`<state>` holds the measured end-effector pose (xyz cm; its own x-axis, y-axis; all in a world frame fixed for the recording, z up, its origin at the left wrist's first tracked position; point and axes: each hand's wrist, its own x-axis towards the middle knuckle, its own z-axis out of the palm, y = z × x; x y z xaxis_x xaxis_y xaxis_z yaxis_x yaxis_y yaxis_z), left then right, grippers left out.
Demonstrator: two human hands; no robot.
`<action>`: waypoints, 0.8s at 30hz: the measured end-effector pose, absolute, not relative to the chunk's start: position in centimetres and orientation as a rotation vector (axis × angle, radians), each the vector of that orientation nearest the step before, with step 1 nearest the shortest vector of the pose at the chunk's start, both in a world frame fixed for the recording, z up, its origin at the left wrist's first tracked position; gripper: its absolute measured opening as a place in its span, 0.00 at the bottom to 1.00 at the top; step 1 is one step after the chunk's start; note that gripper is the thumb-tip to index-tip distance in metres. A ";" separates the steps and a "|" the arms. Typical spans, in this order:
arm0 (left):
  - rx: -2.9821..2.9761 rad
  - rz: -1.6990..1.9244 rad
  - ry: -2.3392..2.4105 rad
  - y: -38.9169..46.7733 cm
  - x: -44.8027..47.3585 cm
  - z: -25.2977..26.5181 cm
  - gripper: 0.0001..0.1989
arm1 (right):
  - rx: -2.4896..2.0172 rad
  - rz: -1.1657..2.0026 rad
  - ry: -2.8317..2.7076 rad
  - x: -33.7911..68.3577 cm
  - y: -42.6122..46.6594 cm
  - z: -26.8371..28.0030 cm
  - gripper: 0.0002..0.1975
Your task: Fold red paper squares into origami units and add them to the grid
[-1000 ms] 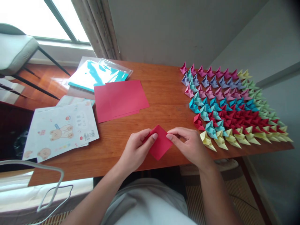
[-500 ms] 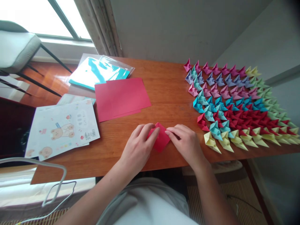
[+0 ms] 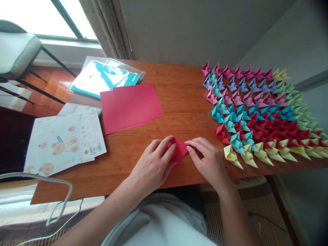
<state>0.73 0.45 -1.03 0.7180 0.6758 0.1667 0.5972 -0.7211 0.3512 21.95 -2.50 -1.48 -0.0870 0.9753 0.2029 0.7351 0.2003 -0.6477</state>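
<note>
A small diamond of folded red paper (image 3: pixel 180 149) lies on the table near its front edge. My left hand (image 3: pixel 156 159) covers the left part of this paper, holding it down with bent fingers, the thumb along its lower edge. At the paper's right corner, my right hand (image 3: pixel 205 155) pinches with thumb and index finger. The left corner and the underside of the paper are hidden. Larger red paper sheets (image 3: pixel 132 107) lie flat, overlapping, beyond my left hand.
Rows of folded paper boats (image 3: pixel 271 130) in several colours fill the right side of the wooden table (image 3: pixel 184 89). At left are printed bear packets (image 3: pixel 68 140) and a clear sleeve with turquoise paper (image 3: pixel 102 80). A white cable frame (image 3: pixel 69 191) stands at lower left.
My left thumb has shifted from across the paper to its lower edge. My right hand has moved slightly right, still at the corner. The view has shifted a little.
</note>
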 end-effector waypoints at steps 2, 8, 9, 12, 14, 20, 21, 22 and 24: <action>2.629 0.409 1.009 0.4 0.8 -0.9 0.20 | -1.606 0.552 -1.865 21.8 -2.6 -1.3 0.09; 2.551 0.434 1.025 0.3 0.8 -0.9 0.20 | -1.586 0.705 -1.859 21.7 -2.7 -0.6 0.10; 2.532 0.444 1.022 0.3 0.8 -0.9 0.21 | -1.559 0.725 -1.893 21.7 -2.8 -0.5 0.12; 2.484 0.464 1.008 0.5 0.6 -1.1 0.22 | -1.502 0.702 -1.985 21.7 -2.9 -0.6 0.18; 2.459 0.471 1.002 0.7 0.4 -1.1 0.21 | -1.512 0.622 -1.999 21.7 -3.0 -0.9 0.17; 2.364 0.440 0.908 1.6 -0.3 0.4 0.21 | -1.509 0.522 -1.983 21.7 -2.7 -1.4 0.09; 2.348 0.439 0.901 1.7 -0.4 0.6 0.21 | -1.509 0.528 -1.972 21.7 -2.6 -1.3 0.09; 2.337 0.439 0.897 1.8 -0.4 0.8 0.21 | -1.512 0.539 -1.957 21.7 -2.5 -1.2 0.08; 2.329 0.450 0.909 1.8 -0.3 0.7 0.21 | -1.527 0.575 -1.925 21.7 -2.3 -1.0 0.08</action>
<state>-0.26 1.79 0.73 0.7089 0.6991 0.0936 0.4987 -0.5907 0.6344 21.65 -2.31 -1.03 -0.1508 0.9698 0.1917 0.7058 0.2414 -0.6660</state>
